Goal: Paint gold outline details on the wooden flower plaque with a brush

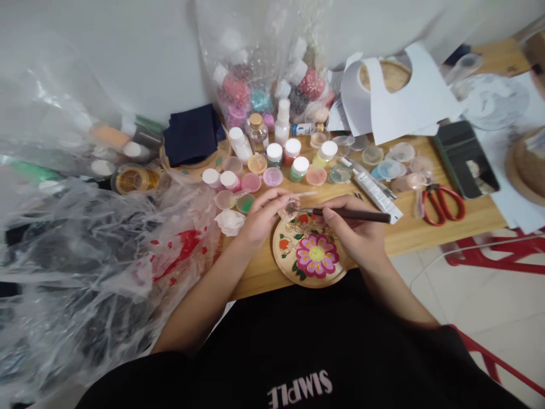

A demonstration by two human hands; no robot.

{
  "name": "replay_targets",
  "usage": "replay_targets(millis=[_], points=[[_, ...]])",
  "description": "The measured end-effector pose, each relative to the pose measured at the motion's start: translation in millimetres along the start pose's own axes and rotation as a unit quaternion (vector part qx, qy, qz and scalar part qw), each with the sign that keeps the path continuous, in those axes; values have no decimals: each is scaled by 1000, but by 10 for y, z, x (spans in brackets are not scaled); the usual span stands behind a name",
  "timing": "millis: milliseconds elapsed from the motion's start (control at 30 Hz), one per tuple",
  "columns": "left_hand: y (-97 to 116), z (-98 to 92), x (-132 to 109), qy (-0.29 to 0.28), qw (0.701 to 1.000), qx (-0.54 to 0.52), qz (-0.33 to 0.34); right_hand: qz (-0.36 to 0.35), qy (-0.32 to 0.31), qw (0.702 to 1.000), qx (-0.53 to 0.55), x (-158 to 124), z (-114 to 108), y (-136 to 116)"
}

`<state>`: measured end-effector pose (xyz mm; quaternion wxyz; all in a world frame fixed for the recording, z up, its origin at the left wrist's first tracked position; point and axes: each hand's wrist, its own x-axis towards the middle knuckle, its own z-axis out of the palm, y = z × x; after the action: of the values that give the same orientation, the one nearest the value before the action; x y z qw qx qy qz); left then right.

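My left hand [266, 216] is closed, its fingertips pinching a small clear plastic cup [291, 209]. A translucent stick [305, 194] juts to the right from beside those fingertips. My right hand [357, 230] grips a dark-handled tool [368, 215], whose thin metal end points left and reaches the cup. What that end looks like inside the cup is too blurred to tell. Under both hands lies a round wooden board [283, 267] with a pink and purple flower, green leaves and red blooms outlined in gold. The board's upper part is partly covered by my hands.
Several white-capped paint jars [299, 168] and small open paint cups [251, 183] stand behind the board. Crumpled tissue [230, 222] lies left. Right are a white tube [377, 196], red-handled pliers [443, 204] and a phone [466, 159]. Red-stained plastic sheeting [128, 244] covers the left side.
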<state>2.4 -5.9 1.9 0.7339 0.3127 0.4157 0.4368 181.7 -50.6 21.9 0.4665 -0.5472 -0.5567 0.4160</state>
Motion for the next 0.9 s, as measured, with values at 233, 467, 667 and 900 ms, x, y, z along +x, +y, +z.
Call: replay_targets(millis=[233, 467, 667, 900], points=[[-10, -3, -2, 5, 1000, 0, -7, 29, 20, 998, 48, 35, 53, 28], [-15, 1, 7, 8, 1000, -3, -2, 55, 46, 990, 118, 56, 77, 14], [-14, 1, 4, 15, 1000, 0, -11, 71, 50, 983, 160, 47, 62, 48], [-20, 8, 0, 4, 1000, -25, -3, 65, 38, 974, 215, 24, -22, 28]])
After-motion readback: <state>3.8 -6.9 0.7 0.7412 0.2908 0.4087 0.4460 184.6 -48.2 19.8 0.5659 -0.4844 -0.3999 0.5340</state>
